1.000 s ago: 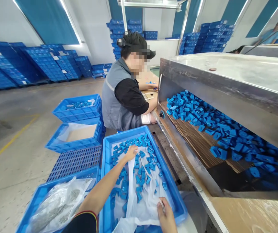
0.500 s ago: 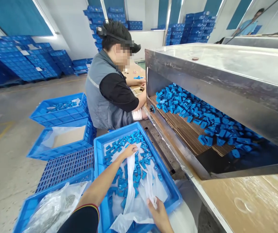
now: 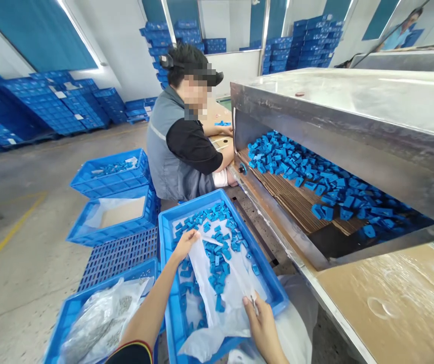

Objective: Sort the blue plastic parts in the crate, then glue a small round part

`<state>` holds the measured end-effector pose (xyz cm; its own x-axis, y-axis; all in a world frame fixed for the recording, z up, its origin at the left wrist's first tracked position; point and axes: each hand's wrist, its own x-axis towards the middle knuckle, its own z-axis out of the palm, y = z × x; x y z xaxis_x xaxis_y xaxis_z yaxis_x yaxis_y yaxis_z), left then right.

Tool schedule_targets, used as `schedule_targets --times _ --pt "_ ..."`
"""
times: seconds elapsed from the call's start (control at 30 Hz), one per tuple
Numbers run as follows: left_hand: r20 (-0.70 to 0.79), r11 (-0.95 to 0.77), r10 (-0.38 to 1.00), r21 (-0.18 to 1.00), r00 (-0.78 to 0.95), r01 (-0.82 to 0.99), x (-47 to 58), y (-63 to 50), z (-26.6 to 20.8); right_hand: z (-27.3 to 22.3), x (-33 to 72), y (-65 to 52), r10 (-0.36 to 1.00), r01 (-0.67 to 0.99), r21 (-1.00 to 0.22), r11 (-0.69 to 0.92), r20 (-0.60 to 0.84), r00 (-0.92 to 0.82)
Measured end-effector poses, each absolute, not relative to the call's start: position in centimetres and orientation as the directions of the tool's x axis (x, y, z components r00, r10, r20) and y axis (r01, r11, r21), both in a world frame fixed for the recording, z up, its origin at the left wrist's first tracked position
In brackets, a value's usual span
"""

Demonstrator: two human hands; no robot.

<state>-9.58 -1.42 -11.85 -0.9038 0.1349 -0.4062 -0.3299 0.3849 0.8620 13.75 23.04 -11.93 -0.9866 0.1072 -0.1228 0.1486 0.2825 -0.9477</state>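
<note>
White plastic liner sheet (image 3: pixel 224 298) lies inside the blue tray (image 3: pixel 171 313) directly in front of the person, carrying a scatter of small blue moulded parts (image 3: pixel 217 263) along its middle and far end. Left hand (image 3: pixel 184 242) is closed on the liner's far edge, fingers gathering a fold of film and lifting it slightly; right hand (image 3: pixel 264 323) pinches the near right edge between thumb and fingers at the tray's front corner. Between the two grips the film runs as a raised ridge, parts resting on both slopes. Judgement: the step in hand is a gathering of the liner around the parts, and it is done well only if both edges rise evenly so the parts roll to the centre rather than over the tray wall. Loose pieces sit on bare tray floor beside the film at the left, outside the gather; these would need separate collection. Whether the film is a flat sheet or an open bag cannot be told from this view. To the left stands a second tray holding a clear bag of grey pieces (image 3: pixel 99 323). To the right, a steel conveyor housing (image 3: pixel 353 106) shelters many more blue parts on a slatted belt (image 3: pixel 296 202). A seated co-worker (image 3: pixel 182 151) works at its far end.
</note>
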Motion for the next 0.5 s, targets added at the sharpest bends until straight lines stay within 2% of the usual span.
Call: schedule_targets --times 0.1,0.17,0.23,0.33,0.4,0.5 --pt "-0.403 0.287 0.097 0.887 -0.91 -0.362 -8.9 -0.5 -10.1 -11.2 14.2 22.4 0.105 0.183 -0.952 0.245 -0.162 -0.981" --pt "-0.415 0.239 0.075 0.89 -0.907 -0.388 -8.8 0.4 -8.5 -10.9 14.4 21.8 0.175 0.271 -0.951 0.152 -0.244 -0.954" --pt "-0.418 0.202 0.061 0.894 -0.906 -0.399 -9.0 1.4 -6.8 -10.3 14.4 21.3 0.199 0.285 -0.956 0.069 -0.267 -0.943" --pt "-0.416 0.155 0.091 0.903 -0.905 -0.4 -10.1 2.9 -4.1 -8.5 13.8 20.9 0.056 0.235 -0.97 0.063 -0.231 -0.971" --pt "-0.396 0.127 0.11 0.916 -0.912 -0.382 -11.1 3.9 -2.5 -6.7 13.3 20.5 0.031 0.201 -0.979 0.017 -0.201 -0.979" --pt "-0.345 0.102 0.132 0.937 -0.929 -0.334 -12.7 5.2 0.0 -3.3 12.4 19.6 0.226 0.162 -0.98 -0.113 -0.184 -0.956"
